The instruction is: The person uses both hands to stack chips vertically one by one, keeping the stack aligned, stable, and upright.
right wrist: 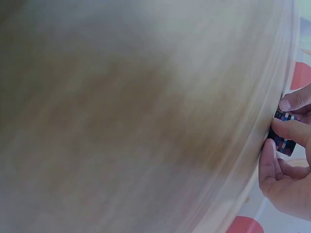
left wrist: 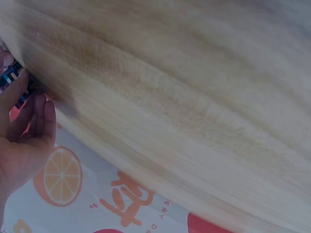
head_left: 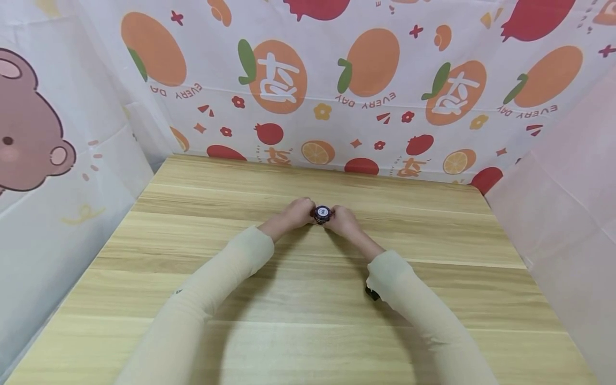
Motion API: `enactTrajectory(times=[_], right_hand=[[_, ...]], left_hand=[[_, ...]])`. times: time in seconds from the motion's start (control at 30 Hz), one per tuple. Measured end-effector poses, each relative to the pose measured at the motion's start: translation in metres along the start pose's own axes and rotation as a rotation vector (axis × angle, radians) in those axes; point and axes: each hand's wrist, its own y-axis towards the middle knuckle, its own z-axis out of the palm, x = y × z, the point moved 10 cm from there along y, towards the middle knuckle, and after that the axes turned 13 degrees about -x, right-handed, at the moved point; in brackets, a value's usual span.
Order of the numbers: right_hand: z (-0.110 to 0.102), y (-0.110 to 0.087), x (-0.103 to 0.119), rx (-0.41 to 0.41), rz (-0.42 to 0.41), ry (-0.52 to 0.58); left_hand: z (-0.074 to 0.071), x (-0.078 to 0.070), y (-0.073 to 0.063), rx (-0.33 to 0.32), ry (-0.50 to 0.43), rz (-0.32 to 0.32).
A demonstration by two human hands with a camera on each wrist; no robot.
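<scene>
A short stack of dark poker chips (head_left: 322, 212) stands on the table between both hands, its top chip showing a white round centre. The chips' edges carry many coloured blocks, as the right wrist view shows on the stack (right wrist: 285, 147). My left hand (head_left: 299, 212) pinches the stack from the left, thumb in front and fingers behind. From the right, my right hand (head_left: 344, 221) grips the same stack between thumb and curled fingers. In the left wrist view, the thumb and fingers of the left hand (left wrist: 29, 145) partly cover the chips.
The wood-grain table (head_left: 308, 299) reaches back to a fruit-printed curtain (head_left: 327, 75). White cloth with a bear print (head_left: 29, 128) hangs at the left, and a pale pink cloth (head_left: 572, 203) at the right. A small black object (head_left: 372, 293) peeks out beside the right sleeve.
</scene>
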Motion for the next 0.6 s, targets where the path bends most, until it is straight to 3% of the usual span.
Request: enactTrajectory(times=[0.47, 0.6], right_hand=[[0.0006, -0.0003, -0.0002, 0.007, 0.010, -0.006], [0.0000, -0.0004, 0.0011, 0.015, 0.010, 0.010]], left_hand=[[0.0023, 0.0020, 0.0004, -0.001, 0.037, -0.016], [0.0068, 0.0062, 0.0027, 0.031, 0.028, -0.048]])
